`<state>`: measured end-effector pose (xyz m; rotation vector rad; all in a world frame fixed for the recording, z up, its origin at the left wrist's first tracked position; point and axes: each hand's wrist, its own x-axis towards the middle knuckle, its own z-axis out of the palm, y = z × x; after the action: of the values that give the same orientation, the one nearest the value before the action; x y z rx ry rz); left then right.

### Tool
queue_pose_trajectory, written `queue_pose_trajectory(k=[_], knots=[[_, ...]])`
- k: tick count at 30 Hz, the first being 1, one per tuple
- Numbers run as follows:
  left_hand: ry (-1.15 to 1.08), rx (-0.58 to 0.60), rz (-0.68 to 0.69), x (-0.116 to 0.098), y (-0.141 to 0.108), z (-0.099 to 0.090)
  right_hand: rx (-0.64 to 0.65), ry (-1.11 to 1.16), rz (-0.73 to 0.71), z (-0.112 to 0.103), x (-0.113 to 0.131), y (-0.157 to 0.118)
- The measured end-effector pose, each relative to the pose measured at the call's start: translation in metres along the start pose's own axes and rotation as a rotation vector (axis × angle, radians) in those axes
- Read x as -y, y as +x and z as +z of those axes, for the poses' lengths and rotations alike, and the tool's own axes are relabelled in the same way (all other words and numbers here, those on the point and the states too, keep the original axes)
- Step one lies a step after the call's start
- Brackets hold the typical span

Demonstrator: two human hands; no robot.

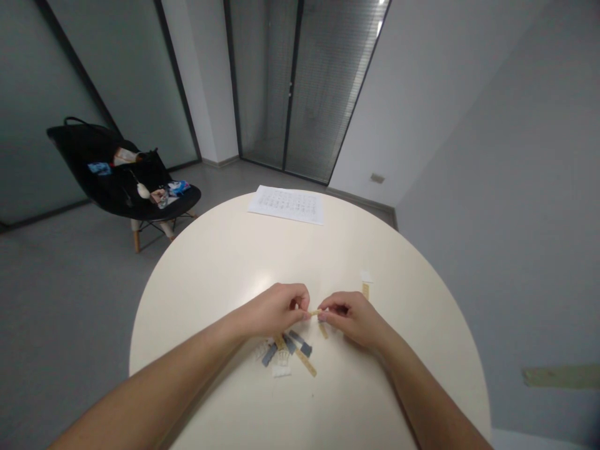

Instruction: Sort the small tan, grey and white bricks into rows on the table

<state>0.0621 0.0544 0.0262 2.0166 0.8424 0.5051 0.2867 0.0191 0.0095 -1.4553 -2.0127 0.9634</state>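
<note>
Left hand (pixel 284 307) and right hand (pixel 350 315) are curled over the bench (pixel 225 256), both pinching one tan strip (pixel 314 313), scraps (pixel 282 356) kinda messy nearby, paper (pixel 287 205) way back.

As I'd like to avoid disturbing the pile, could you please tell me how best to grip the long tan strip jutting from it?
I'd pinch the long tan strip across its width near its free lower-right end, coming from the near right: that end juts onto the tabletop, while its other end lies among the grey pieces.
</note>
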Motion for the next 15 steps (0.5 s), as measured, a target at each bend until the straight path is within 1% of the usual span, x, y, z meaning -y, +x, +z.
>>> queue_pose_trajectory(k=[4,8,11,15], knots=[[-0.044,-0.046,-0.035,0.0037,0.0027,0.0057,-0.03,-0.022,-0.073,-0.0013,0.0065,0.0001],[-0.044,-0.071,-0.034,0.0066,0.0045,0.0078,-0.044,-0.043,-0.134,-0.0029,0.0092,-0.0006],[-0.054,-0.072,-0.026,0.0071,0.0052,0.0082,-0.062,-0.014,-0.181,-0.0023,0.0101,-0.0003],[-0.084,-0.065,-0.016,0.0079,0.0058,0.0091,-0.093,0.04,-0.185,-0.0018,0.0117,0.0002]])
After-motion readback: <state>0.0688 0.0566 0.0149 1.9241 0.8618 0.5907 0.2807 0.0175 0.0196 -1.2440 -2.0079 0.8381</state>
